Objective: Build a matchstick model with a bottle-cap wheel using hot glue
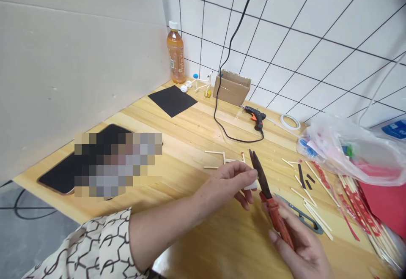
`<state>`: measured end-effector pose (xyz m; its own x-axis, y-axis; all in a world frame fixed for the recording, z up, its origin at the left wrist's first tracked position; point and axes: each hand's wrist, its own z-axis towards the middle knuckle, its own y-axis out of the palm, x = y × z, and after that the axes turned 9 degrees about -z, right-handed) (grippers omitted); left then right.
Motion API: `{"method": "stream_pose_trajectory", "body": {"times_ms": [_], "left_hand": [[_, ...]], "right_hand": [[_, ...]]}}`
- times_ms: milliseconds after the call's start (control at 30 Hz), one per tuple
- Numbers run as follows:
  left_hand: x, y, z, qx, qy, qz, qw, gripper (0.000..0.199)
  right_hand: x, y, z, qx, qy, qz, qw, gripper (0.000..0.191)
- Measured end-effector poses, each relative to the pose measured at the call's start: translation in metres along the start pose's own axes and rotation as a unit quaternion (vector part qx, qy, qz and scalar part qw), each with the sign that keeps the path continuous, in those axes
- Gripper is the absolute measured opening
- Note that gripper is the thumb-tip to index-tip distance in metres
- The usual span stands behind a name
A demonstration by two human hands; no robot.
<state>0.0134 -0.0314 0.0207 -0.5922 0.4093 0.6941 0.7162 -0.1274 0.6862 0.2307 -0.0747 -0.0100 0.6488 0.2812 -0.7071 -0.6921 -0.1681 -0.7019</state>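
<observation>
My left hand (pixel 233 181) pinches a small white piece (pixel 251 185) between thumb and fingers, close to the blades of the red-handled scissors (pixel 266 190). Those scissors are in my right hand (pixel 298 236), its fingers round the red handles, with the dark blades pointing up and away. Just beyond my left hand, several thin wooden sticks joined into a small frame (pixel 224 158) lie on the wooden table (pixel 180 160). Partly behind my right hand lies a grey cutter (pixel 304 217), with loose sticks (pixel 317 220) beside it.
A black glue gun (pixel 256 118) with its cord, a tape roll (pixel 289 121), a cardboard box (pixel 232 87), a small stick model (pixel 199 83) and a bottle (pixel 176 55) stand or lie at the back. Left are black paper (pixel 173 100) and a dark tablet (pixel 60 171); right, a plastic bag (pixel 358 152) and packaged sticks (pixel 361 207).
</observation>
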Motion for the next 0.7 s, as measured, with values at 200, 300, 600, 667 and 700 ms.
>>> {"method": "stream_pose_trajectory", "body": {"times_ms": [200, 300, 600, 667, 700], "left_hand": [[-0.005, -0.003, -0.002, -0.022, 0.031, 0.113, 0.993, 0.028], [-0.007, -0.003, -0.005, -0.027, 0.048, 0.153, 0.987, 0.025], [-0.012, 0.003, -0.009, -0.061, 0.055, 0.187, 0.979, 0.029], [-0.012, 0.006, -0.008, -0.065, 0.056, 0.204, 0.975, 0.03], [-0.012, 0.008, -0.008, -0.065, 0.056, 0.213, 0.973, 0.03]], "right_hand": [[-0.013, 0.01, -0.001, 0.006, 0.055, 0.064, 0.996, 0.035], [-0.012, 0.013, -0.001, 0.008, 0.055, 0.043, 0.998, 0.045], [-0.009, 0.004, 0.006, -0.051, -0.037, -0.085, 0.994, 0.051], [-0.014, 0.003, 0.007, -0.038, -0.052, -0.077, 0.995, 0.052], [-0.016, 0.003, 0.007, -0.03, -0.06, -0.076, 0.995, 0.053]]}}
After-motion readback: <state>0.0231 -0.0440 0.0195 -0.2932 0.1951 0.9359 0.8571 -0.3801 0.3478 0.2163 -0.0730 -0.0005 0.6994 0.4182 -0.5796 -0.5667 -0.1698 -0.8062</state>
